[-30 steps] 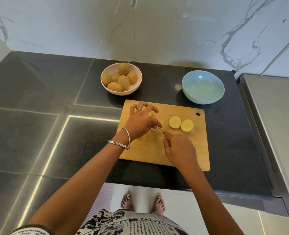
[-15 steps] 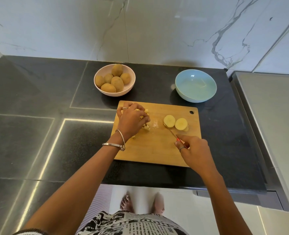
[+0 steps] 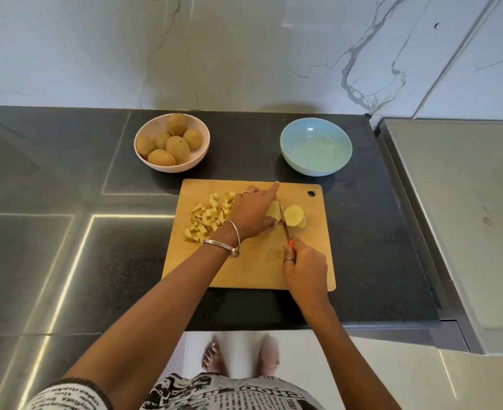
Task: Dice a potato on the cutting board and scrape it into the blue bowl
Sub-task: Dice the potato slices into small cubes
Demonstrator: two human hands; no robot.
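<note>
Head view: potato slices (image 3: 293, 216) mid-board on the wooden cutting board (image 3: 253, 270), two or three rounds, overlapping, just right of the knife blade. Diced heap (image 3: 207, 218) piled toward the board's left edge, pale cubes, loosely scattered. Left hand (image 3: 251, 213) pressed down on the nearer slice (image 3: 273, 211), forefinger stretched out toward the board's far edge, the rest curled over the piece. Right hand (image 3: 305, 269) clenched round the red-handled knife (image 3: 285, 224), blade tip resting between the slices. Dicing plainly under way, scraping not yet begun.

Handling, at a guess: firm, wet-faced flesh, likely slick on the cut side; light pieces, prone to skidding or rolling off the blade. Best pinned flat-side down from above, fingertips tucked clear of the edge.

Blue bowl (image 3: 316, 146) beyond the board's far right corner, apparently empty. Pink bowl of whole potatoes (image 3: 172, 143) beyond the far left corner. Dark stone counter (image 3: 67, 173) under the board, polished, with bright seam lines. White veined marble wall (image 3: 244, 54) behind the bowls. Grey appliance top (image 3: 466, 217) well right of the board. Bare feet (image 3: 238, 358) on pale floor below the board's near edge.
</note>
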